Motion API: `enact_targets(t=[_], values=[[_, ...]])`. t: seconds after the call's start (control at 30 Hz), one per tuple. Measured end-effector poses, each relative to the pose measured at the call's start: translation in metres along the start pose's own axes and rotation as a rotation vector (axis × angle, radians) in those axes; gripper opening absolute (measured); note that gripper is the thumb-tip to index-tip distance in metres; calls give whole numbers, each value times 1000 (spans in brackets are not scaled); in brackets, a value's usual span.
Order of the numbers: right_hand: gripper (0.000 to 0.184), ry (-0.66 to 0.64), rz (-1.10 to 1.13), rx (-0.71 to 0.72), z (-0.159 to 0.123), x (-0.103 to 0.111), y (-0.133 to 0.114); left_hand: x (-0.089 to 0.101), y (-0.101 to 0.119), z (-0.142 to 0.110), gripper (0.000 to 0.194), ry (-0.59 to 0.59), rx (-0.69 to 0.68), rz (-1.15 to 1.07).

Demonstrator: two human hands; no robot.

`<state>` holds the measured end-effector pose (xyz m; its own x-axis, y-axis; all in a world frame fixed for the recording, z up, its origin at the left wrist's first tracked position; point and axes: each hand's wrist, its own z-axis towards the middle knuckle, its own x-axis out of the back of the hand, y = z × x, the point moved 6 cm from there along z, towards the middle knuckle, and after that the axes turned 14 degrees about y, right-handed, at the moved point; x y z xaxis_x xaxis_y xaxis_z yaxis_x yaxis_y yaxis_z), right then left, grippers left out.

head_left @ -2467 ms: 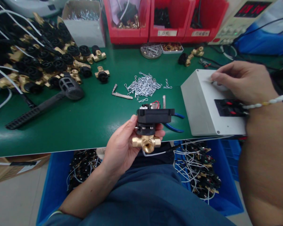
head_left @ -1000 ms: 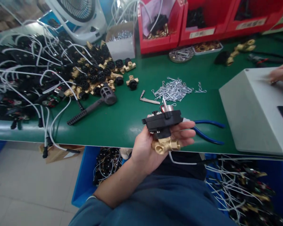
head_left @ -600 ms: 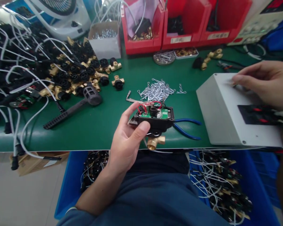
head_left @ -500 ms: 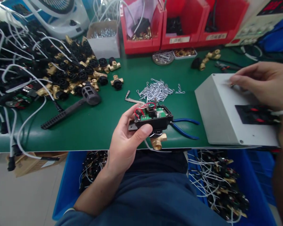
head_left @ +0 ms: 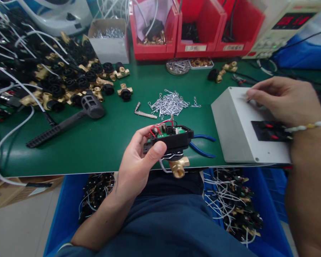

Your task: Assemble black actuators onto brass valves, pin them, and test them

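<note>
Left of the grey switch box [head_left: 231, 132], the left hand [head_left: 135, 162] clasps an open-topped valve actuator [head_left: 178, 141], long side crosswise; the right hand [head_left: 293, 100] pinches the box's small toggle [head_left: 248, 100].

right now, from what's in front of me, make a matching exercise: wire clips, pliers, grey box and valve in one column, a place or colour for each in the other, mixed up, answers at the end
Column one
1. wire clips
2. pliers
3. grey box
4. valve

Column two
a. blue handles
b. held in the left hand
c. in a silvery pile on the green bench
d. under the right hand

Right pairs: 1-c, 2-a, 3-d, 4-b
</note>
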<state>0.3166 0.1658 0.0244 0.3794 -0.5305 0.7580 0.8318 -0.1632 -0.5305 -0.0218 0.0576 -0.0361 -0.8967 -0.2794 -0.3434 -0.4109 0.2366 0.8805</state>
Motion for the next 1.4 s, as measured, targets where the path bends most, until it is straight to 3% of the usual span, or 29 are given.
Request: enact_targets(t=[0.5, 0.8, 1.0, 1.4], values=[[18, 3, 4, -2, -4, 2, -7, -4, -2, 0, 51, -32, 30, -86], [12, 3, -50, -25, -5, 3, -10, -1, -6, 2, 58, -16, 62, -60], [16, 2, -13, 43, -5, 3, -11, -2, -9, 2, 60, -32, 82, -57], [16, 2, -50, -1, -6, 3, -9, -6, -6, 1, 59, -47, 120, -48]])
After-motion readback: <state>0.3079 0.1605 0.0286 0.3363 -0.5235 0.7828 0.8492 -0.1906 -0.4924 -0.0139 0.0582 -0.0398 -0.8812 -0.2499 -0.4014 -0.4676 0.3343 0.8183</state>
